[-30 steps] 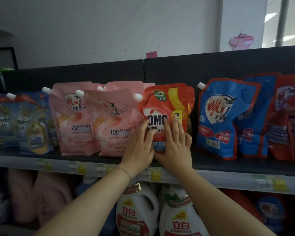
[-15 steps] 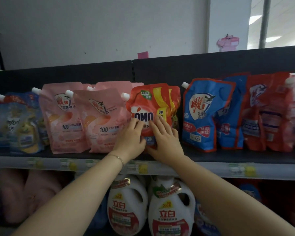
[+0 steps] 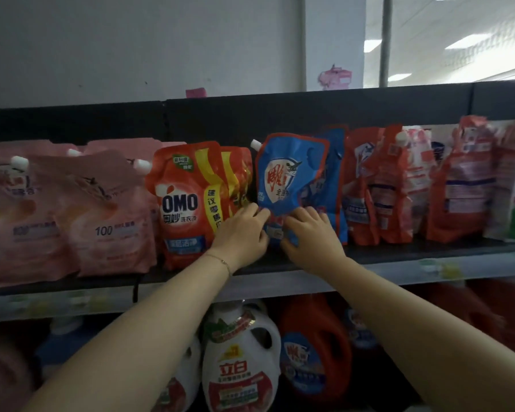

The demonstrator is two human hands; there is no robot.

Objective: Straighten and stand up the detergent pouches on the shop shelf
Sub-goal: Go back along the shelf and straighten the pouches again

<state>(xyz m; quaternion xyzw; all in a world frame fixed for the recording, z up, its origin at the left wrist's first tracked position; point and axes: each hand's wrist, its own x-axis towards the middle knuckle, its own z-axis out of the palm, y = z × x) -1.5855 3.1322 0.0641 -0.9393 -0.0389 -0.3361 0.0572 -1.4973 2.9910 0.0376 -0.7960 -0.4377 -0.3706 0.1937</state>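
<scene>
Both hands are moving off the red-orange plastic OMO pouch (image 3: 188, 200), which they were pressing half a second ago; it is now standing upright just left of the left hand (image 3: 241, 231). The left hand and the right hand (image 3: 308, 237) are gripping, with curled fingers, the lower part of the blue plastic pouch with a white cap (image 3: 290, 173), just above them. This pouch is leaning slightly, so I judge its straightening is beginning, while crumpled red pouches (image 3: 378, 185) right of the right hand are waiting
</scene>
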